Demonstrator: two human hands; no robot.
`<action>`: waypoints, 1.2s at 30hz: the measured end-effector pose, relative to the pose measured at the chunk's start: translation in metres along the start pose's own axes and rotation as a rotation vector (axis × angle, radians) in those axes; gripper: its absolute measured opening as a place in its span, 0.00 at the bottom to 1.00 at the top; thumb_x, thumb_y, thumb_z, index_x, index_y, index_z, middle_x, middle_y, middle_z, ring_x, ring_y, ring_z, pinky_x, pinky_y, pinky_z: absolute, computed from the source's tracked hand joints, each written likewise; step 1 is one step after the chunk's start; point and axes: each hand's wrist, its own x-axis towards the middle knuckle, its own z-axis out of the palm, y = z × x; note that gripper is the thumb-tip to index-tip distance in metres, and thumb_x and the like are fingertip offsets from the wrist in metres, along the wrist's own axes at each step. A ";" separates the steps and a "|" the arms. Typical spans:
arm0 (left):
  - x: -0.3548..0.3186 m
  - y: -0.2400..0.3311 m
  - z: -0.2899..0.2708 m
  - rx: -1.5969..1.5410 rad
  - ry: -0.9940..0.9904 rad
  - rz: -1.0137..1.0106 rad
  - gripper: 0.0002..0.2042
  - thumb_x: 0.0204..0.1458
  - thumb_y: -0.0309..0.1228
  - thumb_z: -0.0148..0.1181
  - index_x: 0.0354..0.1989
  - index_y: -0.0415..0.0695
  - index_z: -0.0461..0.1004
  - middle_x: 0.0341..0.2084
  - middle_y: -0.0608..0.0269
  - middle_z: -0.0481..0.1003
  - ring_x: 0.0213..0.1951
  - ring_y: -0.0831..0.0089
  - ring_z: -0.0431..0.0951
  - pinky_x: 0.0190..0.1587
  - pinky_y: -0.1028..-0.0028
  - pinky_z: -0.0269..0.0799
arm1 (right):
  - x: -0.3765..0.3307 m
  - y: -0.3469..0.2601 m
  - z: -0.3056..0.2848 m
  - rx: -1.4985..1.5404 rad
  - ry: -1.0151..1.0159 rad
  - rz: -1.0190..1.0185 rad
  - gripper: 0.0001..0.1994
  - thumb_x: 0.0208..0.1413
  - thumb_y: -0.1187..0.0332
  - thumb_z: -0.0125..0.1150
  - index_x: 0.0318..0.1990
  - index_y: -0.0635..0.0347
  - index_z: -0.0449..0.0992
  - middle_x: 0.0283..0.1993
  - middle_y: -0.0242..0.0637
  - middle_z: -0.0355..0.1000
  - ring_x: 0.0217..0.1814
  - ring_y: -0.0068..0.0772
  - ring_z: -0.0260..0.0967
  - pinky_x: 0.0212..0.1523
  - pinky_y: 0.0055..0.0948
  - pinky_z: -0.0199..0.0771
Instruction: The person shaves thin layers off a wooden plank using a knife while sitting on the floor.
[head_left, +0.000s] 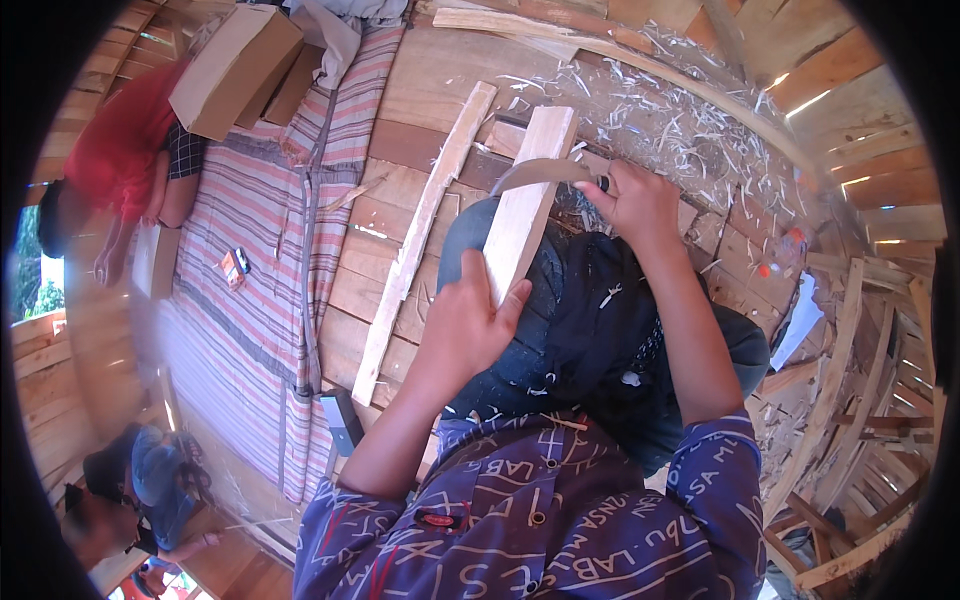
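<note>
Gripping wooden plank (pixel 525 190), left hand (pixel 470 325) closed; right hand (pixel 635 200) clenching curved blade (pixel 540 172).

A short plank (pixel 524 205) lies lengthwise on the person's lap, its far end reaching out over the floor (pixel 430 100). The left hand (pixel 468 320) sits on the plank's near end; the right hand (pixel 637 205) is to the plank's right, farther out, on a curved blade (pixel 535 172) that crosses the plank. Left of the plank a long strip of wood (pixel 420 235) lies on the floor, and left of that a mat (pixel 250 250). A cardboard box (pixel 232 68) rests at the mat's far end. Wood shavings (pixel 670 120) lie scattered beyond the right hand.
</note>
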 end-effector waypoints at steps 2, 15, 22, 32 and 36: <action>0.000 -0.007 0.000 -0.047 0.009 -0.005 0.23 0.58 0.47 0.55 0.40 0.35 0.59 0.21 0.32 0.72 0.29 0.34 0.75 0.32 0.48 0.68 | -0.013 -0.021 0.005 0.042 -0.058 0.174 0.27 0.51 0.43 0.63 0.19 0.59 0.68 0.15 0.41 0.66 0.20 0.49 0.68 0.21 0.43 0.65; -0.003 -0.006 0.005 -0.031 0.019 0.013 0.22 0.57 0.43 0.57 0.38 0.33 0.59 0.18 0.35 0.73 0.28 0.36 0.76 0.32 0.48 0.72 | -0.027 -0.053 -0.020 0.415 -0.104 0.343 0.26 0.60 0.52 0.57 0.17 0.63 0.65 0.13 0.34 0.60 0.14 0.34 0.52 0.19 0.35 0.54; -0.002 -0.003 0.005 -0.016 0.020 0.019 0.23 0.56 0.43 0.57 0.38 0.33 0.58 0.18 0.34 0.73 0.27 0.35 0.76 0.31 0.47 0.72 | 0.008 -0.010 -0.027 -0.081 -0.135 -0.060 0.28 0.52 0.41 0.60 0.19 0.59 0.71 0.18 0.42 0.69 0.22 0.49 0.71 0.24 0.43 0.70; -0.004 -0.007 0.007 -0.033 0.020 0.035 0.22 0.57 0.44 0.56 0.38 0.34 0.58 0.16 0.37 0.71 0.24 0.36 0.74 0.27 0.48 0.68 | 0.006 0.086 -0.032 0.155 0.031 0.705 0.33 0.59 0.40 0.51 0.22 0.67 0.75 0.17 0.48 0.67 0.22 0.45 0.67 0.28 0.43 0.66; -0.001 -0.006 0.008 -0.028 0.006 0.042 0.22 0.57 0.43 0.56 0.38 0.34 0.58 0.16 0.36 0.72 0.25 0.36 0.75 0.28 0.49 0.69 | -0.021 0.033 -0.037 0.350 -0.075 0.604 0.30 0.58 0.44 0.56 0.21 0.68 0.72 0.17 0.49 0.66 0.20 0.42 0.65 0.26 0.37 0.62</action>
